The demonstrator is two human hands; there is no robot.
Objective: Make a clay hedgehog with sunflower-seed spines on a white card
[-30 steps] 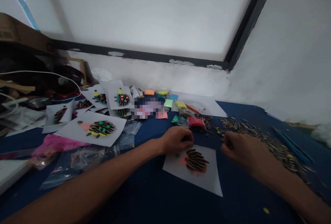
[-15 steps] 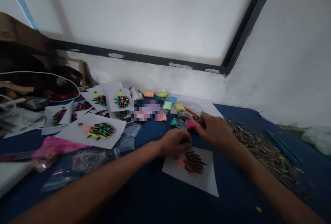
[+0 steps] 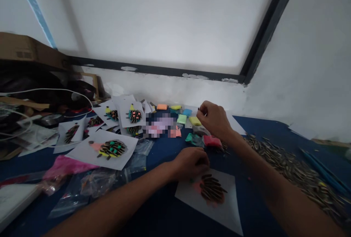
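Observation:
My left hand point(image 3: 192, 162) lies at the upper edge of a white paper sheet point(image 3: 229, 207), its fingers curled; what they hold, if anything, is hidden. On this sheet is a hedgehog figure point(image 3: 212, 189) with a pink clay body and striped sunflower seeds as spines. Raised above the coloured clay packs, my right hand point(image 3: 215, 118) is closed in a pinch. A tiny dark bit shows at its fingertips, too small to name. Below that hand lie a red clay pack point(image 3: 212, 141) and a green clay pack point(image 3: 194, 139).
Many loose sunflower seeds point(image 3: 290, 167) are heaped on the blue cloth at right, beside a blue tool-like object point(image 3: 325, 169). Finished hedgehog sheets point(image 3: 109, 148), plastic bags point(image 3: 95, 184) and a white cable point(image 3: 55, 90) crowd the left. A wall point(image 3: 164, 92) bounds the back.
My right hand has lifted up and away from the red clay pack. My left hand stays by the sheet's upper edge. The whole view has shifted slightly.

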